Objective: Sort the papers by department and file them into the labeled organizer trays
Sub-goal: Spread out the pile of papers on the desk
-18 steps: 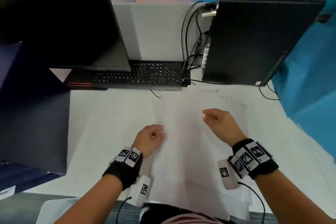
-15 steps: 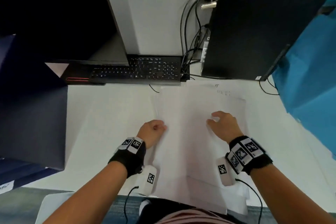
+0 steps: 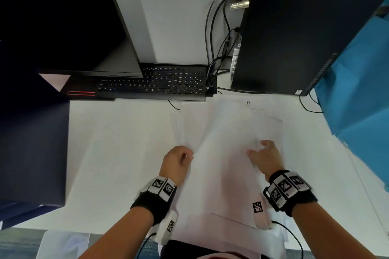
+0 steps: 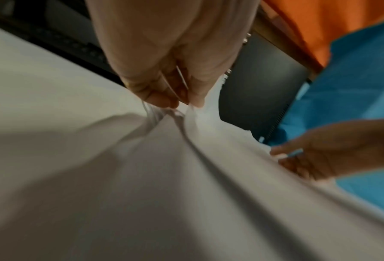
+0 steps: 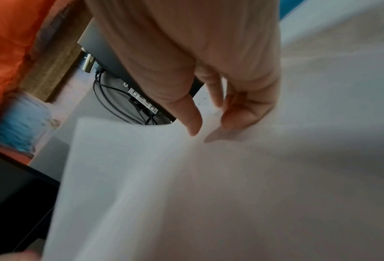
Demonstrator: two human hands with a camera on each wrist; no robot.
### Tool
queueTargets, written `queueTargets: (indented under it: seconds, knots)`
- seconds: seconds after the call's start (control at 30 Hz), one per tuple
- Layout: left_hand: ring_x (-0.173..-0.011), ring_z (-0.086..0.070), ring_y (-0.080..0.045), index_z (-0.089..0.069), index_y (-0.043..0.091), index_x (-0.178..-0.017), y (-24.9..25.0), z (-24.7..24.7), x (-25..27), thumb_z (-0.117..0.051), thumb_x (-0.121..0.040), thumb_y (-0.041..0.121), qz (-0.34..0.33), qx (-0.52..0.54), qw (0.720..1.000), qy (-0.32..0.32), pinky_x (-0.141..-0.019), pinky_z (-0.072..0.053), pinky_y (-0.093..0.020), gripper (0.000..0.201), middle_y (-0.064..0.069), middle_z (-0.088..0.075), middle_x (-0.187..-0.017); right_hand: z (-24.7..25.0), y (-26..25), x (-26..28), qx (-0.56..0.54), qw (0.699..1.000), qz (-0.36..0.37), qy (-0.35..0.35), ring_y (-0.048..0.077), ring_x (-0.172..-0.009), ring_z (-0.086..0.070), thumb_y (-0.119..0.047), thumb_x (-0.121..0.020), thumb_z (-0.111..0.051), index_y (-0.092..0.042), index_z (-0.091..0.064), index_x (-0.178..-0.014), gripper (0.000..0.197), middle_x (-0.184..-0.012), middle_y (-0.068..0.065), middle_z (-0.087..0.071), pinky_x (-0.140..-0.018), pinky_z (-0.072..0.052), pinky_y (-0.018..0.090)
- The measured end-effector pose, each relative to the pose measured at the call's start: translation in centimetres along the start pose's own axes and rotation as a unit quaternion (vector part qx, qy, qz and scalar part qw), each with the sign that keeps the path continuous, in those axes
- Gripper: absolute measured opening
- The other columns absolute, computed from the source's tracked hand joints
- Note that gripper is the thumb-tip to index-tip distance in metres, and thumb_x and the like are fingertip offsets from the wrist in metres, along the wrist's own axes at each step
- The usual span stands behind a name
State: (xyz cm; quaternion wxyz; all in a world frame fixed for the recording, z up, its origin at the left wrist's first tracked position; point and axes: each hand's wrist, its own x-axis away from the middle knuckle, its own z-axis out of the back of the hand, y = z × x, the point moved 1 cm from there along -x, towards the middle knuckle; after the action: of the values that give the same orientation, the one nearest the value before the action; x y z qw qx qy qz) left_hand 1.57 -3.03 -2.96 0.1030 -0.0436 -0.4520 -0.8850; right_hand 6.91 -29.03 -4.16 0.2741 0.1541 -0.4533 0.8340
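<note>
A loose pile of white papers [image 3: 221,164] lies on the white desk [image 3: 117,153] in front of me. My left hand [image 3: 185,156] grips the pile's left edge. In the left wrist view its thumb and fingers [image 4: 184,104] pinch several sheets [image 4: 164,176], which bunch into folds. My right hand [image 3: 259,149] is over the pile's right half. In the right wrist view its thumb and curled fingers [image 5: 209,123] pinch a lifted sheet [image 5: 130,167] near a corner. The left wrist view shows that right hand [image 4: 282,157] at the paper's far edge. No labeled tray is clearly visible.
A dark monitor [image 3: 59,17] and black keyboard [image 3: 160,84] stand at the back of the desk. A black computer tower [image 3: 294,33] with cables [image 3: 216,48] is at the back right. Blue cloth [image 3: 357,111] hangs on the right. A dark blue box [image 3: 31,143] fills the left.
My right hand has slid toward me across the papers and taken hold of a sheet. My left hand has kept its grip on the left edge.
</note>
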Motion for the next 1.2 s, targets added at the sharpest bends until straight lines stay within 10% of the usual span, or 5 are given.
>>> queueTargets:
  seconds: [0.2, 0.4, 0.63, 0.93, 1.2]
  knots:
    - [-0.080, -0.055, 0.004, -0.063, 0.007, -0.093, 0.1, -0.3, 0.9, -0.051, -0.092, 0.004, -0.150, -0.019, 0.987, -0.051, -0.074, -0.041, -0.006, 0.012, 0.003, -0.063, -0.090, 1.4, -0.3, -1.3, -0.104, 0.994, -0.032, 0.031, 0.028, -0.109, -0.054, -0.021, -0.082, -0.070, -0.009, -0.033, -0.141, 0.071, -0.117, 0.005, -0.054, -0.089, -0.047, 0.036]
    - [-0.101, -0.050, 0.002, -0.055, 0.012, -0.126, 0.7, -1.0, 0.4, -0.042, -0.095, 0.007, -0.206, -0.029, 0.971, -0.121, -0.092, -0.031, 0.000, 0.034, 0.007, -0.051, -0.111, 3.3, -0.2, -2.4, -0.166, 0.986, -0.009, -0.024, 0.020, -0.059, -0.047, 0.001, -0.084, -0.060, -0.006, -0.055, -0.081, 0.009, -0.071, 0.010, -0.053, -0.055, -0.038, 0.027]
    - [-0.112, -0.050, -0.020, -0.066, 0.000, -0.108, 0.1, -1.3, -3.2, -0.037, -0.081, -0.013, -0.110, -0.022, 0.992, -0.062, -0.095, -0.021, 0.004, 0.042, -0.012, -0.048, -0.114, 4.1, 1.0, -3.3, -0.017, 0.999, -0.030, 0.028, 0.024, -0.069, -0.051, -0.004, -0.081, -0.054, 0.001, -0.058, -0.080, 0.006, -0.076, 0.012, -0.056, -0.060, -0.042, 0.031]
    - [-0.072, -0.057, -0.017, -0.041, 0.018, -0.123, 3.5, -4.7, -5.6, -0.066, -0.086, 0.022, 0.174, 0.152, 0.962, -0.146, -0.084, -0.053, -0.035, 0.045, 0.001, -0.057, -0.083, 4.6, 0.4, -2.2, -0.027, 0.986, 0.023, 0.166, 0.036, -0.091, -0.058, -0.008, -0.087, -0.047, -0.004, -0.058, -0.094, 0.013, -0.092, 0.015, -0.061, -0.073, -0.042, 0.032]
    - [-0.054, -0.044, 0.002, -0.063, 0.013, -0.086, 2.8, -3.3, -3.6, -0.063, -0.087, 0.012, 0.006, 0.062, 0.987, -0.148, -0.056, -0.036, -0.005, 0.002, 0.011, -0.049, -0.064, 4.5, 0.1, -1.3, -0.015, 0.970, 0.114, 0.212, 0.036, -0.110, -0.053, -0.010, -0.087, -0.059, -0.002, -0.064, -0.109, 0.024, -0.120, 0.017, -0.058, -0.092, -0.042, 0.038]
